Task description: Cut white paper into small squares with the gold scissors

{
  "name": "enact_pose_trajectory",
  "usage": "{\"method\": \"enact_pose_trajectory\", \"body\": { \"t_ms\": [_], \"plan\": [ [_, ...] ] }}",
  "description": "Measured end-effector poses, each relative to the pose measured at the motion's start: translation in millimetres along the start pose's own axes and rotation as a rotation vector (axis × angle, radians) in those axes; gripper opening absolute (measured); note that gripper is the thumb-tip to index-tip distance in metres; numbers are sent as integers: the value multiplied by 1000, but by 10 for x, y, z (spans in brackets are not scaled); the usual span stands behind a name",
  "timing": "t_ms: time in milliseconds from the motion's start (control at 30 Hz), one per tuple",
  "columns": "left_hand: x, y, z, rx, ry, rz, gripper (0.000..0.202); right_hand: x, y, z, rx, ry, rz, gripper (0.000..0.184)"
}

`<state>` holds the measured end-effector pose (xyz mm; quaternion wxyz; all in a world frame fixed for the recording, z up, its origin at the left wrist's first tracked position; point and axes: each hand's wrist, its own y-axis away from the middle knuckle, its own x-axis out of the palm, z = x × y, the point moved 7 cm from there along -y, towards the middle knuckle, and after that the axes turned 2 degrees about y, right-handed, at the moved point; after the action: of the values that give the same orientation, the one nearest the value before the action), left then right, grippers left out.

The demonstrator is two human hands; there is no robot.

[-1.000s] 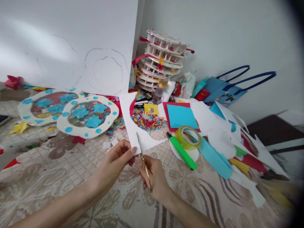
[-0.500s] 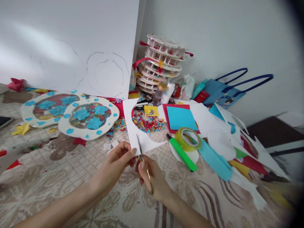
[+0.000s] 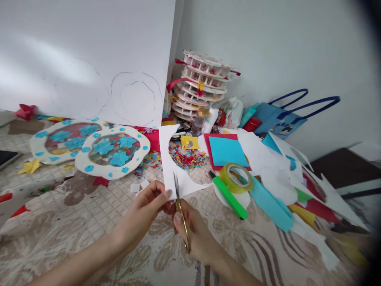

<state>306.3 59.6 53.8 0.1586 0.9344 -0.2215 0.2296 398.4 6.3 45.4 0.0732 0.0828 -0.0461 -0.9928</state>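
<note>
Between thumb and fingers, my left hand (image 3: 151, 200) pinches the lower left corner of a white sheet of paper (image 3: 170, 167) that has a large curved cut-out along its right side. My right hand (image 3: 192, 224) grips gold-handled scissors (image 3: 182, 216), and their blades point up and lie against the paper's lower part. The two hands are close together, just above the tablecloth. Part of the right fingers is hidden behind the scissors and the paper. Colourful paper confetti (image 3: 187, 157) lies beyond the sheet.
Right of the hands are a green marker (image 3: 230, 198), a roll of clear tape (image 3: 236, 177) and blue paper (image 3: 228, 151). Two decorated white rings (image 3: 80, 159) lie left. Behind stand a tiered white model (image 3: 205, 75), a jar (image 3: 199, 123), a blue bag (image 3: 278, 119) and a white board (image 3: 89, 51).
The view has tilted slightly, so the background sits a little lower. The paper's upper edge has shifted slightly right; both hands keep their hold.
</note>
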Motion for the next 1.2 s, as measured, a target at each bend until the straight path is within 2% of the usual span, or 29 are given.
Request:
{"method": "enact_pose_trajectory", "body": {
  "t_ms": [400, 867, 1000, 1100, 1200],
  "plan": [
    [-39, 14, 22, 15, -56, -58, 17, -27, 15, 22, 6, 106, -99, 35],
    [-51, 4, -4, 46, -67, -64, 18, 46, 97, -33, 41, 15, -52, 43],
    [-56, -2, -36, 81, -130, -40, 16, 63, 99, -28, 42, -1, -43, 45],
    [-25, 16, -33, 63, -174, -12, 17, 43, 87, 17, 3, -19, -40, 46],
    [-10, 32, -46, 57, -194, -21, 17, 41, 79, 18, 28, -70, -2, 45]
  ]
}}
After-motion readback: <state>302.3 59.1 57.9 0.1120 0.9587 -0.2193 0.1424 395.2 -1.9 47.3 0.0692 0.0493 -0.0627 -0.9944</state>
